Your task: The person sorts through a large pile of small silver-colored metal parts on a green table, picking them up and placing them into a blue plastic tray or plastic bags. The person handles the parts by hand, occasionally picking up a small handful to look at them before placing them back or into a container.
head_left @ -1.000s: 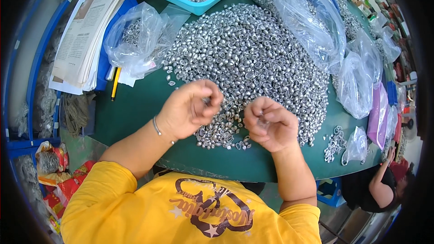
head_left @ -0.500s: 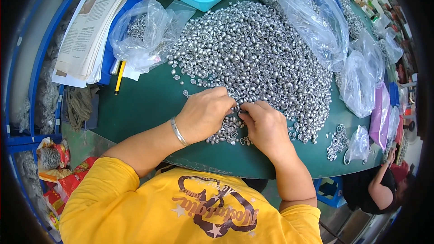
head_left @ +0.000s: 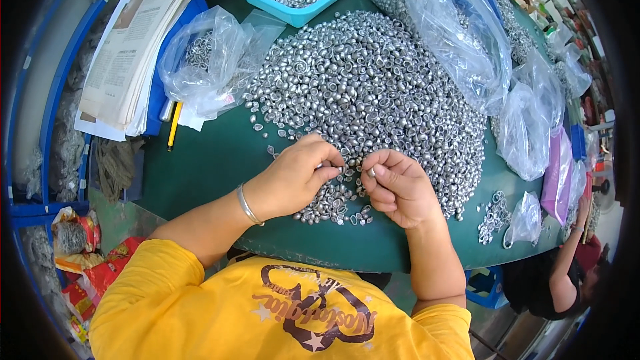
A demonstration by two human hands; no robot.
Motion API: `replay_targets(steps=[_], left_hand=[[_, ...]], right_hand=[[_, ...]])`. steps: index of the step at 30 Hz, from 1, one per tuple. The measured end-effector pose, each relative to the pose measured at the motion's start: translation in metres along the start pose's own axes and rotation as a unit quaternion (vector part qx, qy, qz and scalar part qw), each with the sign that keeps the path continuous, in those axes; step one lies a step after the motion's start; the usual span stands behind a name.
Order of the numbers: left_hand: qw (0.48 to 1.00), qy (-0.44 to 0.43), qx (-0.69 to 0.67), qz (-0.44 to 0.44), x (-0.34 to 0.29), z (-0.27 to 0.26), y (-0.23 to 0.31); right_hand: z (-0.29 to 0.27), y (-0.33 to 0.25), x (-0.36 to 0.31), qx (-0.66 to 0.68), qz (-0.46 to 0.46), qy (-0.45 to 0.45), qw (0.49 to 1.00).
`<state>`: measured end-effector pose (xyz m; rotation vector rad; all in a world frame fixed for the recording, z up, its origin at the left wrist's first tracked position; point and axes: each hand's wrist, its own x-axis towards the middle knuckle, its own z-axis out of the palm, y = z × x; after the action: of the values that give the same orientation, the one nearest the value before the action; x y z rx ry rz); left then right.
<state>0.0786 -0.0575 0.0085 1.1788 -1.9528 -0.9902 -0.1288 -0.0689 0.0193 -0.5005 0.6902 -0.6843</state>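
Note:
A broad heap of small silver metal pieces, rounded and ring-like, covers the green tabletop before me. At the heap's near edge my right hand is turned partly palm-up. Its thumb and forefinger pinch one small silver metal piece. Just to the left, my left hand has its thumb and forefinger pressed together at the pile; whatever sits between those fingertips is too small to name. Between and below both hands lies a smaller cluster of the same pieces, joined to the main heap.
A light-blue basket holding silver pieces stands behind the heap. Left are papers, a clear bag and a yellow pencil-like stick. Large plastic bags lie right, near a purple basket. Another person is at far right.
My right hand has rolled palm-up and drawn slightly away from the left, showing a small silver piece in its pinch. My left hand has shifted a little left and down.

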Motion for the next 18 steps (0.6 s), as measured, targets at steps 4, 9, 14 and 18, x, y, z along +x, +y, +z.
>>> replay_targets(steps=[4,9,14,18], left_hand=[[0.973,-0.061,-0.173,-0.138,0.0011,0.0014,-0.0004],[0.923,-0.081,-0.306,-0.217,0.0028,-0.0018,0.0061],[0.879,-0.071,-0.399,-0.251,0.0026,-0.0027,0.0053],[0.882,-0.074,-0.395,-0.245,0.0028,-0.0025,0.0063]], right_hand=[[-0.005,-0.0011,0.0017,0.073,0.021,-0.014,0.997],[-0.0074,-0.0015,0.0028,0.095,0.031,-0.024,0.995],[-0.0109,-0.0018,0.003,0.114,0.011,-0.04,0.993],[-0.0057,0.0007,0.003,0.087,-0.034,-0.052,0.994]])
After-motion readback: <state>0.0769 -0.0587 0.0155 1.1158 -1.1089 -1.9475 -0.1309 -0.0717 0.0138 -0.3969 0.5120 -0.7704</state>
